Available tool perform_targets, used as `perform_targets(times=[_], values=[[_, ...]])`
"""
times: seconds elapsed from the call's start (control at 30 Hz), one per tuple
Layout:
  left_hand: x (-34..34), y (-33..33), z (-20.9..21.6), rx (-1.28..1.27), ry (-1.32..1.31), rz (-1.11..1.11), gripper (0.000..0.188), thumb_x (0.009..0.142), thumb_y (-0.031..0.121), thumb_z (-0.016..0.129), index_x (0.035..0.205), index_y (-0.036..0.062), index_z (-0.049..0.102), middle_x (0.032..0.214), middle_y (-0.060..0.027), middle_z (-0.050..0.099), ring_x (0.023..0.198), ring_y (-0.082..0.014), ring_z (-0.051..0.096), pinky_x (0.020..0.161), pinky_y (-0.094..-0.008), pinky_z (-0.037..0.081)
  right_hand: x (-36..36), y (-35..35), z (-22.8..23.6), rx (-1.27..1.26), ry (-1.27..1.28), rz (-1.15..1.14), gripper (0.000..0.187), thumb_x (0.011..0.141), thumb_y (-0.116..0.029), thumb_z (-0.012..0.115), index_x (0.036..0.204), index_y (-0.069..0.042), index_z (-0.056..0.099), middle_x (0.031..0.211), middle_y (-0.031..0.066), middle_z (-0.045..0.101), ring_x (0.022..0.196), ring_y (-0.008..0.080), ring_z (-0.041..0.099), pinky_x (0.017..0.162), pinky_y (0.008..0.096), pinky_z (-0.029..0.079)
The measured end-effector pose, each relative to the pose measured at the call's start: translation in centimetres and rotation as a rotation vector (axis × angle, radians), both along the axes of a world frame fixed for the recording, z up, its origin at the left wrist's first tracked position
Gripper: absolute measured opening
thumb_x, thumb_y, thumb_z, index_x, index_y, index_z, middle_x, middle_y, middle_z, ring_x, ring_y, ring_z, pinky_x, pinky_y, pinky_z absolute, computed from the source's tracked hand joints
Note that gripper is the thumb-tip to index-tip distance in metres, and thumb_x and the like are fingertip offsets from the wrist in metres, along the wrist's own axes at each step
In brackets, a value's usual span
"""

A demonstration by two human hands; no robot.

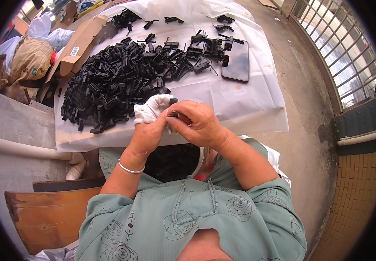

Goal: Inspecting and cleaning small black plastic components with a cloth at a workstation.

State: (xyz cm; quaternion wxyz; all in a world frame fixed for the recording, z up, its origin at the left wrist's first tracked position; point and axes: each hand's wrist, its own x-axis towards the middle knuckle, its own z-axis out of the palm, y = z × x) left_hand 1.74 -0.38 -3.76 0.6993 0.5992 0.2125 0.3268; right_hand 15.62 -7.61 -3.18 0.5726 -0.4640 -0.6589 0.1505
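Observation:
Both hands meet in front of me at the near edge of the table. My left hand (152, 116), partly covered by a white glove, is closed around a small black plastic part (173, 101). Bare fingers of my right hand (200, 123) pinch at the same part from the right. Most of the part is hidden by my fingers. Just beyond my hands lies a big heap of similar black plastic parts (105, 82), some with thin rods. Smaller clusters (214, 48) of them lie toward the far right.
White plastic sheeting (257, 104) covers the table. A dark smartphone (236, 67) lies at its right. An open cardboard box (75, 51) and bags (33, 56) stand at the left. Between my knees is a round container (202, 160) of dark pieces. A barred window (342, 52) is at the right.

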Motion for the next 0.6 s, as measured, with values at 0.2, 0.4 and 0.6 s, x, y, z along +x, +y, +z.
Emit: perform_targets(times=[0.2,0.4,0.6], values=[[-0.1,-0.4,0.7,0.073,0.023,-0.027,0.021,0.091,0.007,0.051,0.111,0.0014,0.050,0.087,-0.0021,0.057,0.066,-0.0049,0.051,0.054,-0.0179,0.042,-0.5,-0.2,-0.4,-0.227,0.320,-0.056,0.012,0.080,-0.006,0.064,0.081,-0.004,0.052,0.062,-0.0042,0.045,0.054,0.0023,0.037,0.047,0.0196,0.032],[-0.5,-0.5,0.4,0.044,0.032,-0.061,0.022,0.089,0.003,0.052,0.111,0.0019,0.051,0.089,-0.0021,0.057,0.068,-0.0041,0.051,0.056,-0.0182,0.043,-0.3,0.3,-0.9,-0.233,0.406,-0.108,0.015,0.083,-0.008,0.063,0.081,-0.004,0.049,0.065,-0.0063,0.045,0.056,0.0006,0.036,0.048,0.0175,0.031],[-0.2,-0.2,0.1,0.039,0.047,-0.068,0.025,0.086,0.005,0.057,0.110,0.0026,0.050,0.092,-0.0029,0.057,0.068,-0.0048,0.052,0.055,-0.0179,0.044,0.1,0.5,-1.6,-0.297,0.376,-0.091,0.016,0.083,-0.009,0.064,0.080,-0.003,0.049,0.067,-0.0055,0.046,0.057,0.0004,0.038,0.048,0.0176,0.033]])
